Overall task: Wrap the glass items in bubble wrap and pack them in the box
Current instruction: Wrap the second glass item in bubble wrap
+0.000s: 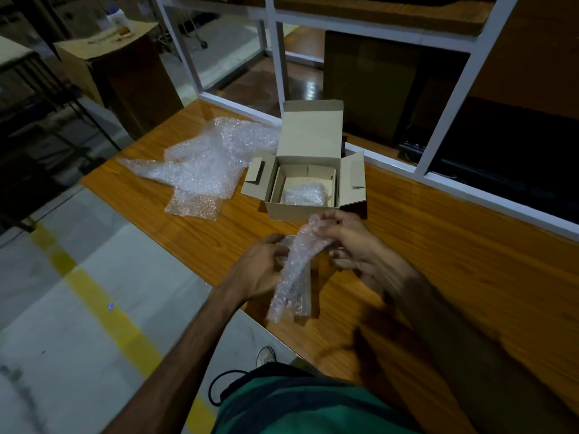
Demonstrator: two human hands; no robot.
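- Two hands work one bubble wrap strip [294, 270]: left hand [260, 267] grips its middle, right hand [351, 239] pinches the top.
- Glass inside (barely visible) could slip out the loose near end.
- Box [307, 189] sits just beyond.

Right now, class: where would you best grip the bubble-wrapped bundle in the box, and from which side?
Probably from above: the box is open at the top and its walls block side access. Grip across the wrapped bundle, on its rounded upper part.
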